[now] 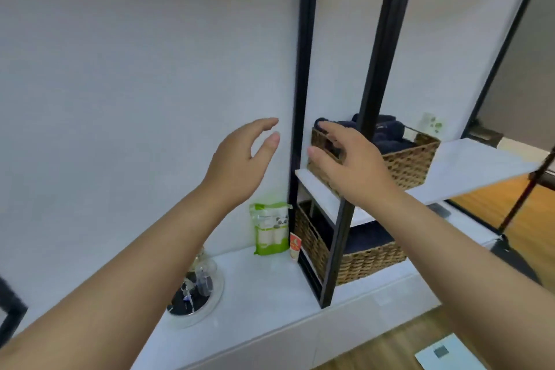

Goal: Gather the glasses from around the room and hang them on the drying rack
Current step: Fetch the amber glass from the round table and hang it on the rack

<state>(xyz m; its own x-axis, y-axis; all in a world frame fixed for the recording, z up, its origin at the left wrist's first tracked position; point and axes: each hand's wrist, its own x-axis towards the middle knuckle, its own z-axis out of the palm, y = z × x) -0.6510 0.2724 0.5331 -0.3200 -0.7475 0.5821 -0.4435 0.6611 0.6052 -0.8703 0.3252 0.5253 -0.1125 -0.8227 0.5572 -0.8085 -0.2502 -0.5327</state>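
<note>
Glasses (204, 275), clear and rounded, hang upside down on a drying rack (195, 300) that stands on a round tray with a dark centre and a transparent rim, near the left end of the white worktop (270, 285); our left forearm covers part of them, so we cannot count them. We hold both hands up in front of us with nothing in them. Our left hand (240, 159) is raised before the plain white wall, its fingers (267, 123) gently curved and spread from the thumb. Our right hand (351, 165) reaches toward the upper shelf (468, 168), a smooth white slab, fingers relaxed and parted, in front of a woven wicker basket (408, 165); whether they touch the basket we cannot tell. That basket is rectangular, coarse and brown, and holds soft dark blue rolled towels (387, 132). A second wicker basket (360, 264) of the same weave sits below it, on the worktop, with dark cloth inside. Matte black square metal posts (303, 69) frame the shelving and rise out of view. On the worktop against the wall, just beside the nearest post, stands a glossy green and white plastic pack (270, 228) printed with a small panda, and next to it a small orange and white tube (295, 245). Wood-grain floor (399, 345) shows at the lower right, with a pale flat scale (444, 353) lying on it.
</note>
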